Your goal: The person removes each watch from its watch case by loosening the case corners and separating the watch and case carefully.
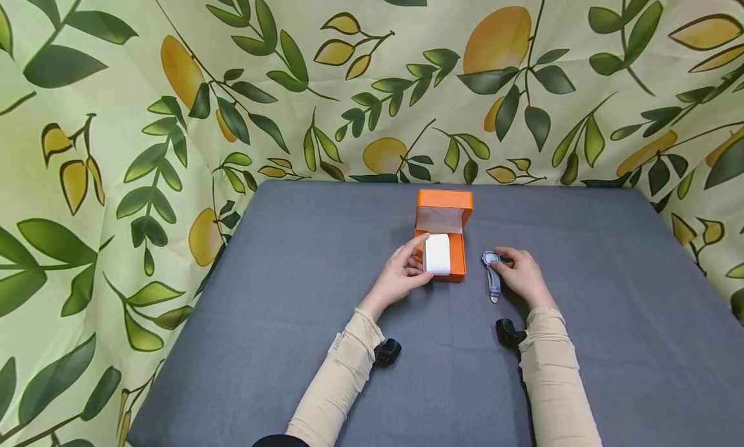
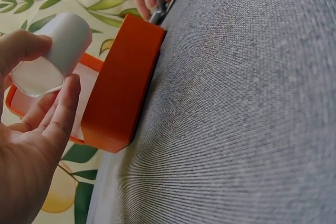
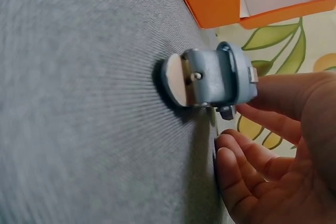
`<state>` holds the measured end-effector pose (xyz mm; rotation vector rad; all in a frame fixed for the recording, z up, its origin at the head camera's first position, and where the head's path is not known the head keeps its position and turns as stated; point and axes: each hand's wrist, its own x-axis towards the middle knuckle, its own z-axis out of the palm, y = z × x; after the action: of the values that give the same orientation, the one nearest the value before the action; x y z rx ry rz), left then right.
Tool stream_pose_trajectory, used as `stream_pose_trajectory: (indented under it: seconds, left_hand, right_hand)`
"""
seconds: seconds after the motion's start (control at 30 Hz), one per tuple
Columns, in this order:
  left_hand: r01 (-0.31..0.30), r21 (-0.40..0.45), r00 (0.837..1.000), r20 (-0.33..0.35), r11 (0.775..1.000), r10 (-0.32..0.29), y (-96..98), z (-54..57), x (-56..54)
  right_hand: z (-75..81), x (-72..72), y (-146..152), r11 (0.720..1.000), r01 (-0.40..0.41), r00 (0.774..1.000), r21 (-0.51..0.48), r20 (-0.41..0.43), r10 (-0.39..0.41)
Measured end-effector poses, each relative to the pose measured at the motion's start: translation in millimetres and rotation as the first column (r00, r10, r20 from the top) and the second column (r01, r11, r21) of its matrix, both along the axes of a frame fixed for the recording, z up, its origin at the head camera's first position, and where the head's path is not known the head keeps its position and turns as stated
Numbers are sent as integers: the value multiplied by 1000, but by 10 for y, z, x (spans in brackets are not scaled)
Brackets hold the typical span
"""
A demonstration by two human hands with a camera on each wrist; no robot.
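With its thumb and fingers, my left hand (image 1: 401,271) pinches a white watch cushion (image 1: 437,254) by its ends. In the left wrist view the cushion (image 2: 72,38) is a rounded roll, held above the orange watch box (image 2: 126,80). That box (image 1: 458,259) stands on the table with its lid raised at the back; the cushion hides part of its inside. To the right of it, my right hand (image 1: 523,276) pinches a wristwatch (image 1: 494,285) with a light blue strap near its case. The strap's buckle (image 3: 197,75) faces the right wrist camera, close to the cloth.
A grey-blue cloth (image 1: 279,292) covers the table. Behind and at both sides hangs a curtain (image 1: 372,66) printed with leaves and fruit. Black wrist cameras (image 1: 388,352) are strapped under the beige sleeves (image 1: 343,376).
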<state>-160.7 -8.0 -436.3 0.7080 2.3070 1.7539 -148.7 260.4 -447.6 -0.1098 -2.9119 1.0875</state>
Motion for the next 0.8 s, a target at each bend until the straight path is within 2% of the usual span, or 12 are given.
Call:
stream_pose_trajectory:
  seconds: [0.2,0.37,0.47,0.57,0.8]
  left_hand:
    - [-20,-22,1000,-1,1000,20,2,13,-5]
    - [-7,-27,1000,11,1000,8,-3,36,-25]
    - [-5,-40,1000,9,999,6,4,54,-55]
    - [-5,-66,1000,1,998,6,24,66,-97]
    - [15,-108,1000,-2,994,-15,50,121,-154]
  right_hand:
    - [43,58,-3,998,51,997,-38,-48,-53]
    - [156,108,-124,987,62,989,-151,-120,-81]
    - [224,112,-236,977,16,991,-212,-126,-43]
    - [257,103,-330,966,-60,992,-252,-120,30]
    - [241,76,-463,914,-222,974,-340,-121,191]
